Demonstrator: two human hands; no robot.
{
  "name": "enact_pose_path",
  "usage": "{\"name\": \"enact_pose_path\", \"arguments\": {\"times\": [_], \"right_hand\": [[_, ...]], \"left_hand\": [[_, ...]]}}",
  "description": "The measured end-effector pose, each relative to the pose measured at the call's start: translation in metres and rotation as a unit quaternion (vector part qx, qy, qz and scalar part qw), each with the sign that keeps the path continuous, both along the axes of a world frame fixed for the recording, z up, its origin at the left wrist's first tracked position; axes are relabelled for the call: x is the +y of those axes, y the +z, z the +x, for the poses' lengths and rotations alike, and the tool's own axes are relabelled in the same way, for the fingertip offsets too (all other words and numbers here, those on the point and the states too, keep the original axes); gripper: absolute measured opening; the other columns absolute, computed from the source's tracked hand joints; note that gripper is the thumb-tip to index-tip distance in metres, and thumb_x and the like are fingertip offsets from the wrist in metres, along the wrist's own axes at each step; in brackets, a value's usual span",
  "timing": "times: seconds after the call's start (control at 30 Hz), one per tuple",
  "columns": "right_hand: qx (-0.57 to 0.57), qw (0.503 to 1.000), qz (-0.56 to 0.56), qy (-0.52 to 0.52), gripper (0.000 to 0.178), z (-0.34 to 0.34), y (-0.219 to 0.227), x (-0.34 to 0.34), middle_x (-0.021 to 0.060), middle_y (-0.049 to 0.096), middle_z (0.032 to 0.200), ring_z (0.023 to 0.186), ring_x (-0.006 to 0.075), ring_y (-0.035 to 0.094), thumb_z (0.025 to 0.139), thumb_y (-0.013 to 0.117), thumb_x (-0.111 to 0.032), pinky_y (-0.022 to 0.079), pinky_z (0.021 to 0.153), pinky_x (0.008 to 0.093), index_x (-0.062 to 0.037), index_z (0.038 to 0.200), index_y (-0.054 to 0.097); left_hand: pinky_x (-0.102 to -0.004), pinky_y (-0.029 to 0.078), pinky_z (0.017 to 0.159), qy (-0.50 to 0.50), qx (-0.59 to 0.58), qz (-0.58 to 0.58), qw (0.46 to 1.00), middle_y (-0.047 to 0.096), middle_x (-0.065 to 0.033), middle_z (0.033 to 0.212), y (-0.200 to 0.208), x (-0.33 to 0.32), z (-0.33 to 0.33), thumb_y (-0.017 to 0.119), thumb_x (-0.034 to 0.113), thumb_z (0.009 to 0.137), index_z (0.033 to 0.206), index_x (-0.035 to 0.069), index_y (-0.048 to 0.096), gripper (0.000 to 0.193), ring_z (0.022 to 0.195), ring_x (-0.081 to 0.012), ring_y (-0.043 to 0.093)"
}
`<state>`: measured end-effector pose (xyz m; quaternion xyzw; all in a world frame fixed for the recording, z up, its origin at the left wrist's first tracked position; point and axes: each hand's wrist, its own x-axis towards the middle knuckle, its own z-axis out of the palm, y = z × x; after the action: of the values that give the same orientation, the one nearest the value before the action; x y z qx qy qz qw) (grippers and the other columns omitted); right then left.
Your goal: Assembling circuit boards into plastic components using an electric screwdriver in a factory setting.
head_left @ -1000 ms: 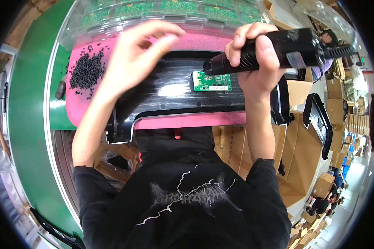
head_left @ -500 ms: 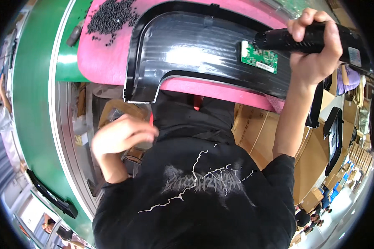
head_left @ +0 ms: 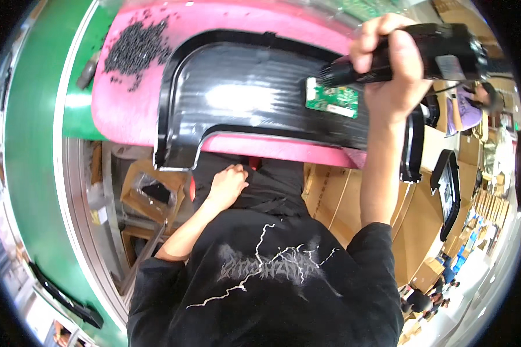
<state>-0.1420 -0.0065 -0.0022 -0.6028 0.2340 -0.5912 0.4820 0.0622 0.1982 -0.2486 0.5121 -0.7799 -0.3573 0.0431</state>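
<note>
Probably for steadiness, the right hand (head_left: 400, 78) wraps firmly round the black tool (head_left: 446, 51), nose at the green board (head_left: 334, 100); the left hand (head_left: 228, 184) rests loosely curled, contents hidden.

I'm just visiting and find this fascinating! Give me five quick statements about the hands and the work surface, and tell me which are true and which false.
1. The right hand holds a black handheld tool. True.
2. The left hand grips that tool too. False: it is well away from the tool, with no object visible in it.
3. A green circuit board lies on the black panel. True.
4. The small black pieces are heaped to the right of the panel. False: they lie to its left.
5. The mat under the panel is pink. True.
</note>
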Motion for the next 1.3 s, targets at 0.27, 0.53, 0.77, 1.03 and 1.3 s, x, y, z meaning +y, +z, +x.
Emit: {"name": "enact_pose_path", "arguments": {"times": [0.27,0.53,0.77,1.03,1.3], "right_hand": [[0.059,0.997,-0.039,-0.039,0.016,0.001,0.008,-0.001,0.0141,0.059,0.074,0.052,0.0159,0.053,0.088,0.059,-0.012,0.045,0.048,0.0273,0.0014,0.096,0.057],[0.003,0.998,-0.021,-0.06,0.012,-0.013,0.008,-0.002,0.013,0.057,0.072,0.052,0.0164,0.053,0.088,0.057,-0.01,0.045,0.05,0.0286,0.0013,0.093,0.056],[-0.248,0.968,0.01,0.031,0.018,-0.029,0.024,0.023,0.0084,0.057,0.077,0.052,0.0159,0.049,0.094,0.051,-0.022,0.045,0.056,0.0321,-0.0043,0.095,0.055],[-0.314,0.944,-0.043,0.087,0.039,-0.026,0.063,0.061,0.0021,0.054,0.079,0.054,0.0126,0.047,0.093,0.048,-0.045,0.039,0.056,0.0293,-0.0076,0.099,0.055],[-0.281,0.954,-0.086,0.054,0.045,-0.022,0.071,0.072,0.0018,0.054,0.077,0.051,0.0125,0.048,0.091,0.05,-0.052,0.042,0.053,0.0292,-0.0083,0.1,0.054]], "left_hand": [[-0.0436,0.057,0.065,-0.012,-0.061,-0.067,0.996,0.063,-0.017,0.084,-0.009,-0.006,-0.018,0.055,0.007,0.08,0.079,0.001,0.061,0.008,0.081,-0.0339,0.066],[-0.0463,0.053,0.065,-0.015,0.056,-0.055,0.997,0.061,-0.0176,0.077,0.011,-0.022,-0.008,0.059,0.004,0.072,0.077,0.001,0.056,0.006,0.076,-0.037,0.064],[-0.0407,0.052,0.072,-0.203,0.263,0.052,0.942,0.062,-0.0145,0.083,0.181,-0.052,0.021,0.063,0.002,0.077,0.088,-0.001,0.062,0.011,0.081,-0.0326,0.062],[-0.035,0.051,0.067,-0.111,0.189,-0.228,0.949,0.067,-0.0086,0.078,0.282,-0.138,0.016,0.076,0.014,0.077,0.085,0.003,0.064,0.018,0.074,-0.0254,0.066],[-0.0367,0.047,0.063,-0.128,0.253,-0.295,0.913,0.063,-0.0109,0.074,0.275,-0.156,-0.002,0.076,0.009,0.075,0.083,0.0,0.061,0.02,0.071,-0.0289,0.062]]}}
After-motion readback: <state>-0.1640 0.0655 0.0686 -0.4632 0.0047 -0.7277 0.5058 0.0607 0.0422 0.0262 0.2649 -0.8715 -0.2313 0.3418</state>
